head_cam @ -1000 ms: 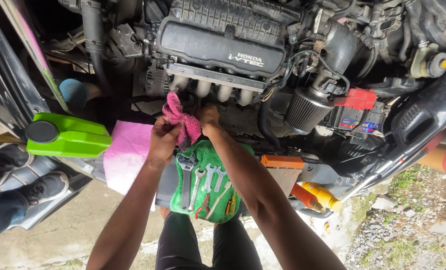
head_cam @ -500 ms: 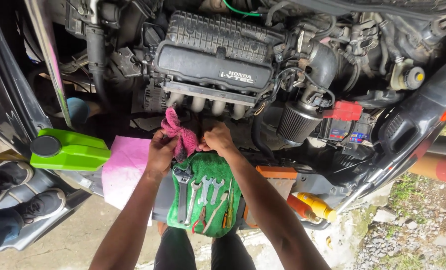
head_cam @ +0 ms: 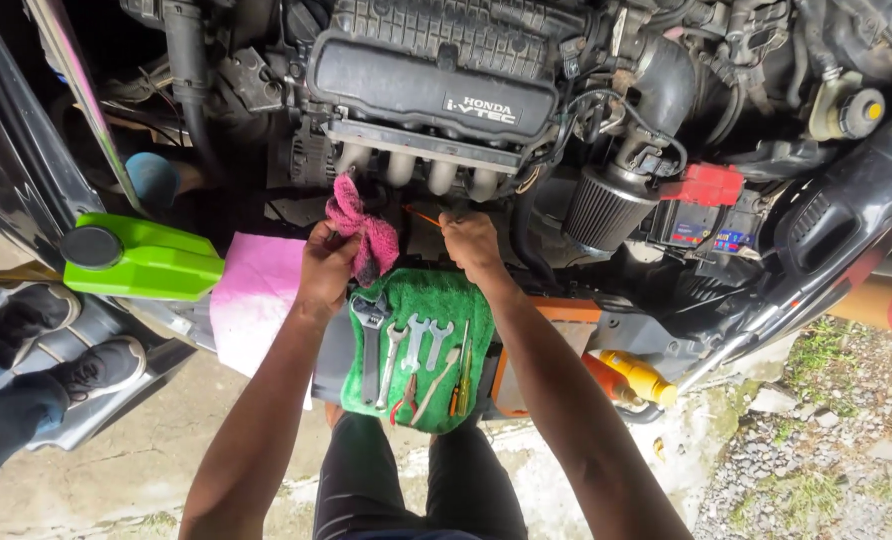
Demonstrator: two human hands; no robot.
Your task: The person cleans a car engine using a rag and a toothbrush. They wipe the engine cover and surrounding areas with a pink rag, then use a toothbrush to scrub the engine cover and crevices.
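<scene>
Two hands work at the front of the open engine bay. Nearest lies the green towel [head_cam: 421, 345] carrying wrenches [head_cam: 406, 345]. Above it, the left hand [head_cam: 326, 262] has its grip closed on a pink rag [head_cam: 361, 228]; the right hand [head_cam: 469, 240] pinches a thin orange-tipped dipstick [head_cam: 421, 215]. Judged step: wiping. Next, the rag must close around the dipstick.
</scene>
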